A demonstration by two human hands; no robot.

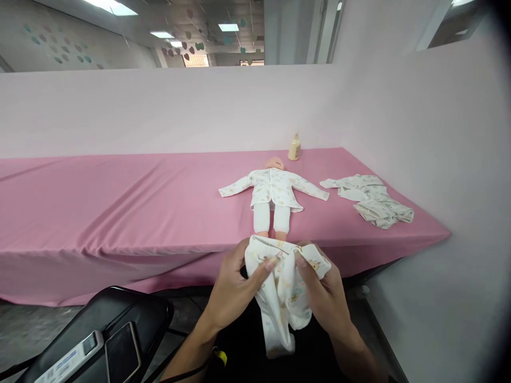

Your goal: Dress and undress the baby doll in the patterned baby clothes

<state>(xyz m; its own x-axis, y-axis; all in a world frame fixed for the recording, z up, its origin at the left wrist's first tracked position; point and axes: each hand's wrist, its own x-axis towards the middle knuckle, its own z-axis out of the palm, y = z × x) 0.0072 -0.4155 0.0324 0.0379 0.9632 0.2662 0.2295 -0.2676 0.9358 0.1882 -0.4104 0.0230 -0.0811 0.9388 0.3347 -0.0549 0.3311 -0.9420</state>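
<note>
A small pair of white patterned baby pants (275, 287) hangs between my two hands, its waistband at the top. My left hand (235, 282) grips the left side of the waistband, thumb across the front. On the other side my right hand (323, 287) pinches the fabric, with part of the waistband folded over. Just beyond, a baby doll (261, 218) lies on its back on the pink-covered table, its feet towards me. It wears a white patterned jacket (261, 186) with the sleeves spread wide. The pants hide the doll's feet.
The pink cloth (159, 207) hangs over the table's front edge. Folded patterned baby clothes (375, 199) lie at right, and a pump bottle (294, 148) stands by the back wall. A black chair (151, 314) at lower left holds a phone (123, 354) and a white device (74, 361).
</note>
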